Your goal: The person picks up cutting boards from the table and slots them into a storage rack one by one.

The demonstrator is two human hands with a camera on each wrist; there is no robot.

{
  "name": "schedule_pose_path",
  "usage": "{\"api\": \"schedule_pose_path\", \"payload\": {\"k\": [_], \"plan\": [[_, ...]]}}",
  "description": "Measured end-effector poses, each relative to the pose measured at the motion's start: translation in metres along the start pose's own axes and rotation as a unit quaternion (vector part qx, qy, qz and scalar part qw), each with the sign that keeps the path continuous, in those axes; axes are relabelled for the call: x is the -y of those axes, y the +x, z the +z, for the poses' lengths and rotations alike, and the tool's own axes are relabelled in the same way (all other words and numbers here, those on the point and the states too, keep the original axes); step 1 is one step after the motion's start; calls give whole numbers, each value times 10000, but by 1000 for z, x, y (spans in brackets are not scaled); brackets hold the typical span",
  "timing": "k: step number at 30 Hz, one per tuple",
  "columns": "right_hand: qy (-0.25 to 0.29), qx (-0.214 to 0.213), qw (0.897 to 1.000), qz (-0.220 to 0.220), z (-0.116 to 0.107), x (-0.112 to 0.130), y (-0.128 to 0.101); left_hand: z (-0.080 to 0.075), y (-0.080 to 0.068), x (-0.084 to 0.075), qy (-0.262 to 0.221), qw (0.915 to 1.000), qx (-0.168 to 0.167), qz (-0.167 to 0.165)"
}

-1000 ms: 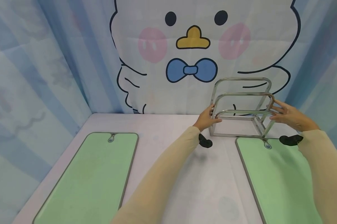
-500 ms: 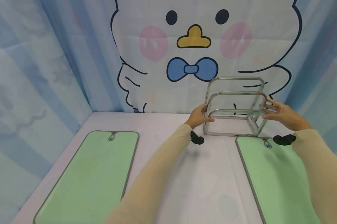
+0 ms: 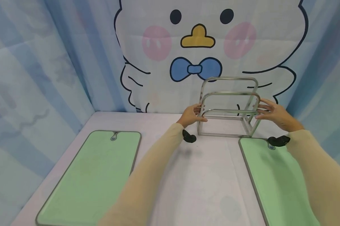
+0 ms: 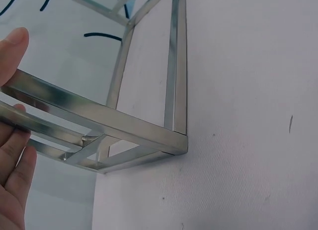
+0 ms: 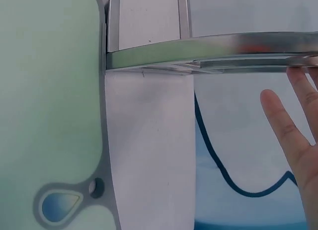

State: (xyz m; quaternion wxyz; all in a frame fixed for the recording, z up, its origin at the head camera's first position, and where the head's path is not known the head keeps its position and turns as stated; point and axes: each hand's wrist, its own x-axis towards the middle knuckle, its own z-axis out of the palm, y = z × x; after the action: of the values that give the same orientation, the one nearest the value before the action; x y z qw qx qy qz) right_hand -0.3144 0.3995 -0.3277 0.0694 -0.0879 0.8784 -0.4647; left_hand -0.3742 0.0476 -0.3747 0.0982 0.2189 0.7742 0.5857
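We hold a metal rack between both hands at the back of a pale table, near the far wall. Our left hand curls its fingers and thumb around the rack's left end, gripping the lower bars; the left wrist view shows a thumb tip above a bar and fingers beneath it. Our right hand lies against the right end with straight, spread fingers, touching rather than clasping. The rack stands upright with nothing in its slots. Its front right corner sits just beside a green board. A second green board lies well apart on the left. A cartoon bird curtain hangs behind.
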Motion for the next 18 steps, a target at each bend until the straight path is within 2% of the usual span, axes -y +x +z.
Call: {"api": "schedule_pose_path", "payload": {"k": [4, 13, 18], "plan": [[149, -42, 9998, -112, 7, 5, 4, -11, -4, 2, 57, 10000, -12, -14], [-157, -235, 9996, -89, 27, 13, 13, -32, -13, 10, -33, 10000, -35, -22], [-21, -322, 9993, -166, 40, 20, 18, -46, -21, 10, 110, 9998, -109, -108]]}}
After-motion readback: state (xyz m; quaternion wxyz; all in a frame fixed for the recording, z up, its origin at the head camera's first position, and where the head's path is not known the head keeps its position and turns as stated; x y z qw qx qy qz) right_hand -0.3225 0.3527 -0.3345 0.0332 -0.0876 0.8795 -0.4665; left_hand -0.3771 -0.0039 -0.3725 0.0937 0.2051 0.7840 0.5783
